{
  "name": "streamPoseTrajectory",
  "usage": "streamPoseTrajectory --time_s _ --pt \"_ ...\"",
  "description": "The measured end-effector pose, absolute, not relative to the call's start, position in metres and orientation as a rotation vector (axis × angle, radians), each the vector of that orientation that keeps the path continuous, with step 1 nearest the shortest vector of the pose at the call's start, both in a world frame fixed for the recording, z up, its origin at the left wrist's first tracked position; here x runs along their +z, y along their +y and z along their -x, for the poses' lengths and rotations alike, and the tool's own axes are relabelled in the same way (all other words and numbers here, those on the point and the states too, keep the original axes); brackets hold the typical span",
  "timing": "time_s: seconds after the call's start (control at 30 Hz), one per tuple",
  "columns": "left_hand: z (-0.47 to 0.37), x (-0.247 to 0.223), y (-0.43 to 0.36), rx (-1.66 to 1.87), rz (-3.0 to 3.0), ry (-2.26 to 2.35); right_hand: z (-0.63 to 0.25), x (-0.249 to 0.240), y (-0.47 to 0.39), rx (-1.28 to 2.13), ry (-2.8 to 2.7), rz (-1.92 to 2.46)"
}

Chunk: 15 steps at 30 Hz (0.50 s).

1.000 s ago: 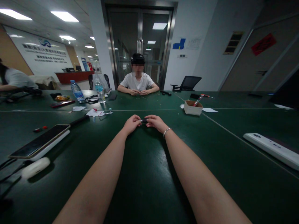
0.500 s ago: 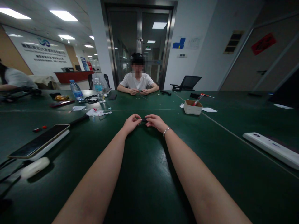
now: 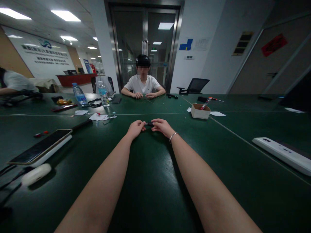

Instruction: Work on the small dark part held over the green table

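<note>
Above the green table, a small dark, rod-like piece with a thin greyish end on its left spans the gap between my two hands. My right hand pinches its thicker black end between thumb and fingers. The fingertips of my left hand close on the thin end at the left. The piece is too small to name its kind, and the fingers cover both ends.
A small box holding a red-and-clear item stands right of my hands. Paper scraps, bottles and a phone lie or stand leftward. A white device is at far right. A person sits opposite.
My left hand has shifted slightly left along the dark piece, and its fingers are more closed. My right hand stays in place. The hands of the person opposite have moved apart a little.
</note>
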<state>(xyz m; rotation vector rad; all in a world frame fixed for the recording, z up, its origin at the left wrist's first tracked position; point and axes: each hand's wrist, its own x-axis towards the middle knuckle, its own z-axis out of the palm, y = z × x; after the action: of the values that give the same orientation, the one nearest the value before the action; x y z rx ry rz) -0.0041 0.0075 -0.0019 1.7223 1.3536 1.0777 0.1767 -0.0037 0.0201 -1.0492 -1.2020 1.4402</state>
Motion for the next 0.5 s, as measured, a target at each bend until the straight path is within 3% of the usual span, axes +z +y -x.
streamPoseTrajectory --time_s 0.5 --pt "0.0037 0.0008 0.0029 1.022 -1.809 1.423 -0.1789 0.0197 -0.0052 1.475 -1.251 1.005"
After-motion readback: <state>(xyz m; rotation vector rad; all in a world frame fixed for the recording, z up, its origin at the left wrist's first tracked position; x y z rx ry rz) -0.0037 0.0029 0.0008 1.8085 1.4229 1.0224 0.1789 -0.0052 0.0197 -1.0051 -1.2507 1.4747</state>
